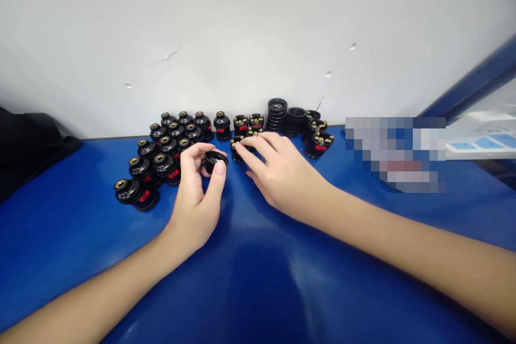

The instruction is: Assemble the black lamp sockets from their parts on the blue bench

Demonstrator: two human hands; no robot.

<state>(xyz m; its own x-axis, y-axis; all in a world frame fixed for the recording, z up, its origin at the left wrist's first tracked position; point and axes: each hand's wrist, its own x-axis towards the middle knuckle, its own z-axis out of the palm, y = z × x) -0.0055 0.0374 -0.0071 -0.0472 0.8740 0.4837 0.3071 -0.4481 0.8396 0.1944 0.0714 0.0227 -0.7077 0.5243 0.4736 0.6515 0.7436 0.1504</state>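
My left hand (197,193) grips a small black ring-shaped cap (216,161) between thumb and fingers, with its open side turned up. To the right, my right hand (282,166) reaches over black lamp socket bodies with brass terminals on top. Its fingers are spread, and the index fingertip touches or lies just in front of one lamp socket body (236,149). Part of another lamp socket body (255,132) shows behind the fingers. The underside of this hand and what lies beneath it are hidden.
Several assembled black lamp sockets (139,193) with red switches stand at the left. Ribbed black shells (277,115) are stacked by the wall (258,37). More socket bodies (320,145) stand right of them on the blue table (258,279). Black cloth (36,145) lies far left.
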